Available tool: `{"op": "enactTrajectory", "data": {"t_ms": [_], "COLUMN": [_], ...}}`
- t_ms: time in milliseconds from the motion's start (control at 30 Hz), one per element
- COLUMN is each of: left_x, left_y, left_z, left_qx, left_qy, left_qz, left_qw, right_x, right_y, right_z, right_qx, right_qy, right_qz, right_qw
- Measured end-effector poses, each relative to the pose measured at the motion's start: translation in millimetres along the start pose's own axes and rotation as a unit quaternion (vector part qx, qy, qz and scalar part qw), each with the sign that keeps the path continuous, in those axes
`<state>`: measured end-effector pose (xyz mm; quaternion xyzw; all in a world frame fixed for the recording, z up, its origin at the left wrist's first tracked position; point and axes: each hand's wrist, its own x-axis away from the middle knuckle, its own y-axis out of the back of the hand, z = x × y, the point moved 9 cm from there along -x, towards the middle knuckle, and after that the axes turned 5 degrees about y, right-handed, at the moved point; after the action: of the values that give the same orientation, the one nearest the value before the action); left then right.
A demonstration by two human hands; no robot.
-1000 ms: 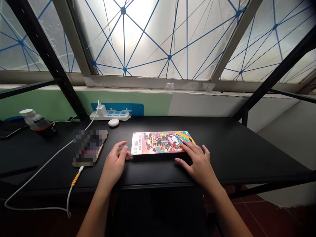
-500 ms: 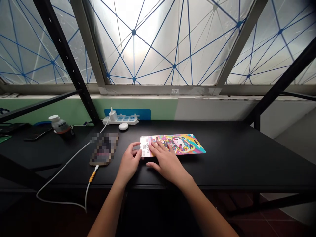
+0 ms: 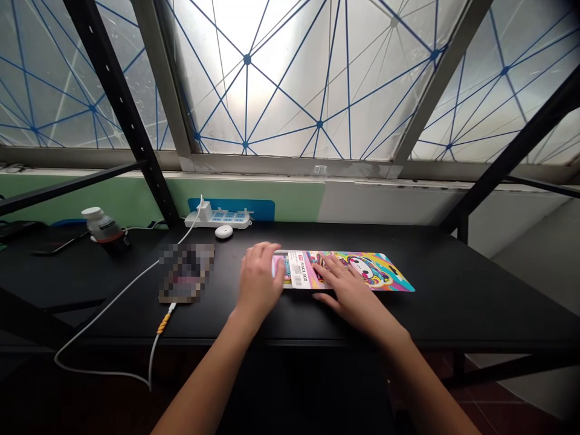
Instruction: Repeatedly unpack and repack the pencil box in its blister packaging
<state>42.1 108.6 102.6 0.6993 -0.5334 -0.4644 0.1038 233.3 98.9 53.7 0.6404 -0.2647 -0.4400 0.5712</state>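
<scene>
A colourful pencil box [image 3: 374, 270], printed with a cartoon character and carrying a white label that reads "PENCIL BOX", lies on the black desk. At its left end is my left hand [image 3: 260, 278], fingers curled along the far edge and thumb over the end, gripping it. My right hand [image 3: 348, 290] lies flat across the printed top with its fingers spread, just right of the label. The fingers hide part of the left end and part of the picture.
A phone [image 3: 188, 275], blurred out, lies left of the box with a white cable [image 3: 102, 311] looping off the desk front. Behind are a power strip [image 3: 231, 219] and a round white case [image 3: 223, 232]. A bottle [image 3: 106, 229] stands far left. Black frame posts [image 3: 118, 109] rise at both sides.
The printed top and its label have shifted right under my right hand. A section left of the label now shows. My left hand has moved right and up over the left end.
</scene>
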Motion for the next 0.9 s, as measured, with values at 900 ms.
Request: {"op": "enactTrajectory", "data": {"t_ms": [900], "left_x": [-63], "left_y": [-89.5], "left_z": [65], "left_qx": [-0.169], "left_qy": [0.05], "left_qz": [0.279], "left_qw": [0.944], "right_x": [32], "right_y": [15], "right_z": [-156], "right_qx": [0.012], "right_qy": [0.069], "right_qz": [-0.03], "right_qw": [0.997]}}
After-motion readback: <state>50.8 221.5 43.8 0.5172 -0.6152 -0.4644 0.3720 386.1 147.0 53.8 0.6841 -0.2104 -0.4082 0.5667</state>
